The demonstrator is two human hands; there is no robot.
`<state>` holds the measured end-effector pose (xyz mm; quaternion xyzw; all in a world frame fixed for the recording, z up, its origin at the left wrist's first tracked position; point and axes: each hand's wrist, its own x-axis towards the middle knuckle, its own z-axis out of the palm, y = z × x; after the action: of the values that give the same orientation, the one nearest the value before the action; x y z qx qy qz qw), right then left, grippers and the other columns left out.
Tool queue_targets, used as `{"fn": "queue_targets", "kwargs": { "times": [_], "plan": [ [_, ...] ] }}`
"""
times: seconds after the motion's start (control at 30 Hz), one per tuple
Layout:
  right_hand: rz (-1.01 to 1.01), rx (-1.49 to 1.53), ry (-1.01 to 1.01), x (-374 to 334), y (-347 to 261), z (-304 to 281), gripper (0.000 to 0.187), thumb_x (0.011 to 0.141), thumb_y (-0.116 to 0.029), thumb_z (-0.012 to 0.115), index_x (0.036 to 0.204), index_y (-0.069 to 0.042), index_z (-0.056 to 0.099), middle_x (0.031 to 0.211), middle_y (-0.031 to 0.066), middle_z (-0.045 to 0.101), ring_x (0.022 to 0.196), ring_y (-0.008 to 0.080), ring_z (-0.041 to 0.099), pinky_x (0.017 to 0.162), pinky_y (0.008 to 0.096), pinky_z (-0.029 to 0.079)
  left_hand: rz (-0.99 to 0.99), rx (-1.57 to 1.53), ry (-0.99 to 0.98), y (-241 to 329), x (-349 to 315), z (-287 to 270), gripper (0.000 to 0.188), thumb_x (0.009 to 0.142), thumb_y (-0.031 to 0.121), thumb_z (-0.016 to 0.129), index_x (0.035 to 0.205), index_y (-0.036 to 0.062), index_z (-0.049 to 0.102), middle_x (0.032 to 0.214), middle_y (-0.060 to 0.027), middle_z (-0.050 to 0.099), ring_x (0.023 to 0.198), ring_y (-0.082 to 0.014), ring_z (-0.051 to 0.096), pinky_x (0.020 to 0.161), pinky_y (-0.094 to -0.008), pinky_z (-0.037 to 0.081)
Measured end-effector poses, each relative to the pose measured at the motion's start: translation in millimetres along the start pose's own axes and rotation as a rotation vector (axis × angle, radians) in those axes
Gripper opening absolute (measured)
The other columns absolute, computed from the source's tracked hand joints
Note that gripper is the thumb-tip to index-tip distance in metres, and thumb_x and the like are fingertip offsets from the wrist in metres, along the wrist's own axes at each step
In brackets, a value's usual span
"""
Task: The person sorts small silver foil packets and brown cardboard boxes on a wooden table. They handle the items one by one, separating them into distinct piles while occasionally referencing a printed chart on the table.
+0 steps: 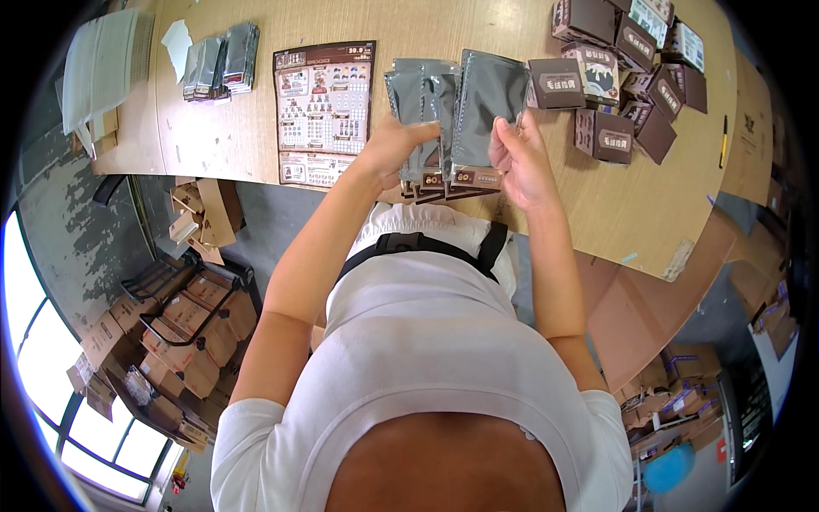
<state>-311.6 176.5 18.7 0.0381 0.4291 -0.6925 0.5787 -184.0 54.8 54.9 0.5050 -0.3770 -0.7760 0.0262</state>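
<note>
1. Our left hand [392, 152] grips flat, shiny grey plastic packets [420, 90].
2. Our right hand [523, 162] curls by one wide grey packet [490, 94]; we can't tell if it pinches.
3. Right of it sit small brown card boxes [604, 136].

I count two grips: one left grip [399, 149] and one right grip [522, 160]. Grey pouches [490, 98] at the grips: at least two; overlap hides the total. On one table [631, 205] I count one printed sheet [324, 111], one pen-shaped item [724, 142], at least ten brown boxes [604, 136].
</note>
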Motion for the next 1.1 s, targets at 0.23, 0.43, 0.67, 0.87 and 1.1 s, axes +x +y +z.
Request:
{"fn": "queue_targets", "kwargs": {
  "times": [0.23, 0.43, 0.67, 0.87, 1.1],
  "plan": [
    [-0.128, -0.022, 0.048, 5.9, -18.4, -31.6, 0.013, 0.086, -0.019, 0.053, 0.089, -0.009, 0.044, 0.067, -0.0004, 0.052, 0.059, 0.0078, 0.052, 0.055, 0.0219, 0.044, -0.223, -0.389, -0.118, 5.1, -2.3, -10.8, 0.029, 0.083, 0.021, 0.047, 0.101, -0.0013, 0.051, 0.089, -0.0134, 0.06, 0.076, -0.0224, 0.062, 0.059, -0.0311, 0.054],
    [-0.052, -0.022, 0.028, 3.1, -17.2, -33.6, 0.01, 0.087, -0.018, 0.05, 0.088, -0.01, 0.043, 0.073, -0.0003, 0.054, 0.063, 0.0076, 0.053, 0.057, 0.0218, 0.044, -0.071, -0.213, -0.099, 4.0, -2.0, -10.0, 0.027, 0.082, 0.008, 0.048, 0.105, -0.0055, 0.046, 0.092, -0.0136, 0.057, 0.076, -0.0209, 0.061, 0.061, -0.0318, 0.054],
    [0.013, -0.064, 0.033, -1.5, 0.2, -7.4, 0.012, 0.085, -0.015, 0.053, 0.093, -0.011, 0.044, 0.08, -0.0052, 0.051, 0.066, 0.0023, 0.05, 0.055, 0.0173, 0.04, -0.042, -0.038, -0.002, 5.8, -3.8, -1.0, 0.023, 0.081, 0.006, 0.052, 0.103, -0.0023, 0.049, 0.091, -0.0105, 0.057, 0.073, -0.0184, 0.059, 0.055, -0.0316, 0.052],
    [-0.062, -0.077, 0.08, 0.1, -7.6, -18.8, 0.013, 0.086, -0.016, 0.052, 0.094, -0.011, 0.044, 0.075, -0.0056, 0.049, 0.062, 0.0024, 0.046, 0.051, 0.0174, 0.036, -0.148, -0.15, 0.032, 9.5, -7.0, -2.6, 0.038, 0.086, 0.03, 0.043, 0.11, -0.0003, 0.048, 0.097, -0.0124, 0.057, 0.081, -0.02, 0.059, 0.069, -0.0319, 0.051],
    [-0.091, 0.15, 0.021, 0.4, -21.9, -40.3, 0.009, 0.087, -0.015, 0.051, 0.088, -0.011, 0.043, 0.073, -0.0052, 0.053, 0.062, 0.0022, 0.048, 0.052, 0.0173, 0.036, -0.126, -0.289, -0.176, 1.6, -3.9, -13.6, 0.036, 0.089, 0.021, 0.035, 0.11, -0.0061, 0.046, 0.097, -0.0163, 0.058, 0.086, -0.0226, 0.06, 0.069, -0.0333, 0.052]
  ]
}}
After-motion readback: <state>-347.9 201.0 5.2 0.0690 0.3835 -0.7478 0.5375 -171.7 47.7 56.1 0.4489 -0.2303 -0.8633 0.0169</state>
